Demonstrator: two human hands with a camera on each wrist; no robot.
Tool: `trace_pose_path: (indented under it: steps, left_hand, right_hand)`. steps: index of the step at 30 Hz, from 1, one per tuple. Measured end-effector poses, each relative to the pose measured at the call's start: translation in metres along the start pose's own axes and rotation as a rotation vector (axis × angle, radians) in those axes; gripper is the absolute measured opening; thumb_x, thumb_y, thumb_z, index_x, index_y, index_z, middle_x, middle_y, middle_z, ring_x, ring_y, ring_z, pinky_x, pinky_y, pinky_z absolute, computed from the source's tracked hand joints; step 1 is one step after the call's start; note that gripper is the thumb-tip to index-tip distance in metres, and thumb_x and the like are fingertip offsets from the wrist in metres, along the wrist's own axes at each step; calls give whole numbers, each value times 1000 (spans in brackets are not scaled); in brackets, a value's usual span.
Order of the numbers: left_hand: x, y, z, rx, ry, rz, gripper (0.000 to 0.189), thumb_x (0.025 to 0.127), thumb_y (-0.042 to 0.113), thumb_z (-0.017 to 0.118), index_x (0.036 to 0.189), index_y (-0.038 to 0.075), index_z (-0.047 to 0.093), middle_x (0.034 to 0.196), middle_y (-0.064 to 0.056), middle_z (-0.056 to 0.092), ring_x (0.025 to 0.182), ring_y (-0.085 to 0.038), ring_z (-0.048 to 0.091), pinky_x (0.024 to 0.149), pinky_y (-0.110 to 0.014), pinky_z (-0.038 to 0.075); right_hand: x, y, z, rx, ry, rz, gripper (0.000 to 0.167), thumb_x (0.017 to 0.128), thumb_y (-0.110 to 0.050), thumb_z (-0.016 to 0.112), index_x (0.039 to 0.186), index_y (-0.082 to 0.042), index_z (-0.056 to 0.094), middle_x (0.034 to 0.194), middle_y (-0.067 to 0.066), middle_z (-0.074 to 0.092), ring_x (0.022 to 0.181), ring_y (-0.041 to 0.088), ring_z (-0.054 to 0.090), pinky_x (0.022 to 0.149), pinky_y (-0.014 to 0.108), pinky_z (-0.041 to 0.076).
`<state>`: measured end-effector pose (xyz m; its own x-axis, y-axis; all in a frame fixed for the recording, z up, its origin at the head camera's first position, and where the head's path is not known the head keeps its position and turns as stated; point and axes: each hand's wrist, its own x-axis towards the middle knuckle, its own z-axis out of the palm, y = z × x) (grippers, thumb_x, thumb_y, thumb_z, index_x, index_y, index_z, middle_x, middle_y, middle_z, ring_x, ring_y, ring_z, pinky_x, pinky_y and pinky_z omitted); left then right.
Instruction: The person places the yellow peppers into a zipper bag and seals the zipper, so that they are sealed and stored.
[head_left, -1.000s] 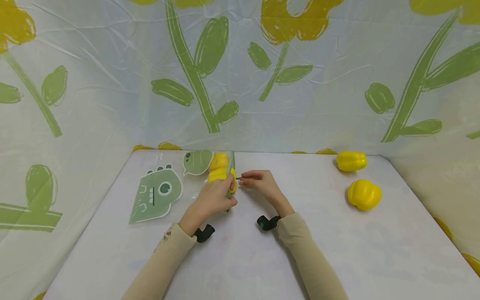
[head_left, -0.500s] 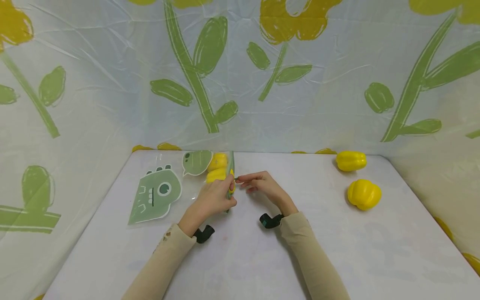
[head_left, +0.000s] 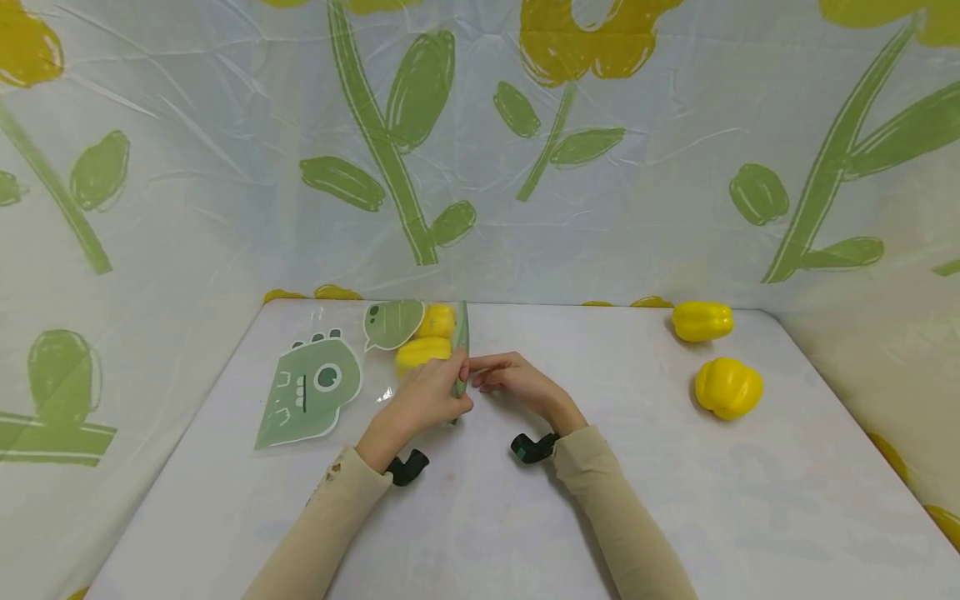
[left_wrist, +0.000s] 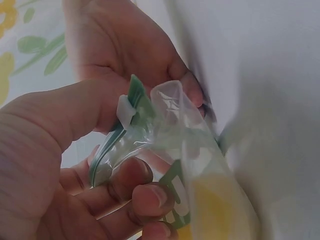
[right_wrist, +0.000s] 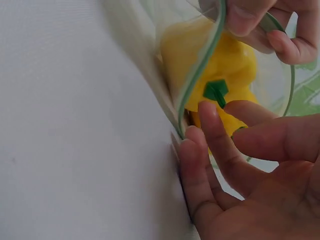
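Note:
A clear zip bag (head_left: 307, 392) with green monster prints lies at the left of the table, its green-edged mouth facing right. My left hand (head_left: 426, 392) pinches the bag near its mouth; a white slider (left_wrist: 126, 111) shows by the thumb in the left wrist view. Inside are yellow bell peppers, one (head_left: 438, 321) at the back and another (head_left: 422, 353) nearer my left hand. At the mouth, my right hand (head_left: 525, 385) has thumb and index fingertips on the green stem (right_wrist: 218, 96) of a pepper (right_wrist: 239, 57). Its other fingers lie along the bag's lower edge.
Two more yellow bell peppers, one (head_left: 702, 322) behind the other (head_left: 728, 388), stand at the right of the white table (head_left: 480, 533). A flower-printed sheet (head_left: 637, 217) rises behind the table. Black wrist mounts (head_left: 532, 448) sit under both wrists.
The nearer bell pepper has slid leftward, deeper into the bag. My right hand has followed it up to the bag's mouth. My left hand keeps its place on the bag.

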<state>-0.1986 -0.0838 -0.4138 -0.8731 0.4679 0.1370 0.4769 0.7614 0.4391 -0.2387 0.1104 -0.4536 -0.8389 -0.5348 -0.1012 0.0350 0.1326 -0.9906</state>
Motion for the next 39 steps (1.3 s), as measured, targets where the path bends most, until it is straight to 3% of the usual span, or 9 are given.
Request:
trace_pose_path:
  steps: [7, 11, 16, 20, 23, 28, 31, 35, 39]
  left_hand:
    - [0, -1, 1, 19, -1, -1, 29, 77, 15, 70, 98, 10, 51, 63, 1, 47, 55, -16, 45, 51, -29, 34]
    - [0, -2, 1, 7, -13, -11, 29, 77, 16, 71, 96, 12, 50, 62, 2, 46, 54, -16, 44, 52, -30, 33]
    - [0, -3, 2, -2, -46, -30, 29, 77, 17, 72, 91, 16, 46, 59, 3, 44, 51, -14, 42, 52, -29, 32]
    - [-1, -3, 0, -4, -48, -29, 29, 77, 17, 72, 91, 15, 47, 59, 3, 45, 51, -14, 41, 51, -29, 31]
    - [-1, -2, -1, -10, -47, -25, 29, 77, 16, 72, 92, 14, 47, 59, 3, 44, 50, -14, 41, 51, -29, 31]
    - [-1, -4, -1, -7, -45, -24, 29, 77, 16, 71, 91, 15, 46, 59, 3, 44, 51, -14, 41, 51, -29, 31]
    - [-1, -5, 0, -2, -45, -25, 29, 77, 17, 71, 91, 15, 46, 59, 3, 44, 51, -14, 42, 51, -29, 31]
    - [-1, -5, 0, -4, -44, -26, 29, 77, 17, 70, 91, 15, 46, 59, 3, 44, 51, -14, 42, 51, -29, 31]
    - [-1, -5, 0, -11, -49, -30, 28, 77, 17, 70, 91, 16, 46, 60, 3, 45, 52, -15, 43, 52, -29, 31]
  right_hand:
    - [2, 5, 1, -6, -8, -18, 47, 89, 10, 40, 133, 7, 56, 118, 17, 67, 99, 20, 58, 87, 28, 47]
    - [-4, -2, -4, -45, 12, -12, 50, 89, 7, 41, 137, 3, 55, 122, 25, 62, 100, 29, 57, 86, 33, 46]
    - [-25, -23, -25, -159, 63, -26, 47, 94, -1, 42, 140, 2, 52, 127, 29, 57, 115, 42, 54, 98, 44, 44]
    - [-53, -42, -54, -284, 137, -49, 41, 99, -6, 47, 138, 1, 54, 127, 26, 59, 121, 43, 52, 103, 47, 39]
    - [-80, -54, -80, -391, 204, -84, 37, 101, -10, 51, 136, 0, 56, 129, 22, 61, 121, 37, 54, 102, 38, 41]
    - [-130, -65, -125, -539, 366, -168, 35, 102, -12, 52, 132, 6, 57, 129, 21, 60, 113, 10, 58, 92, 14, 42]
    - [-161, -64, -153, -585, 475, -164, 35, 103, -15, 51, 130, 6, 57, 125, 2, 63, 108, -4, 53, 88, 8, 39]
    - [-198, -49, -190, -520, 597, -133, 34, 103, -18, 50, 130, 2, 58, 115, -21, 59, 106, -7, 50, 86, 7, 35]
    - [-223, -23, -215, -232, 661, -172, 34, 104, -8, 43, 134, 2, 56, 115, -15, 63, 110, 0, 49, 92, 13, 27]
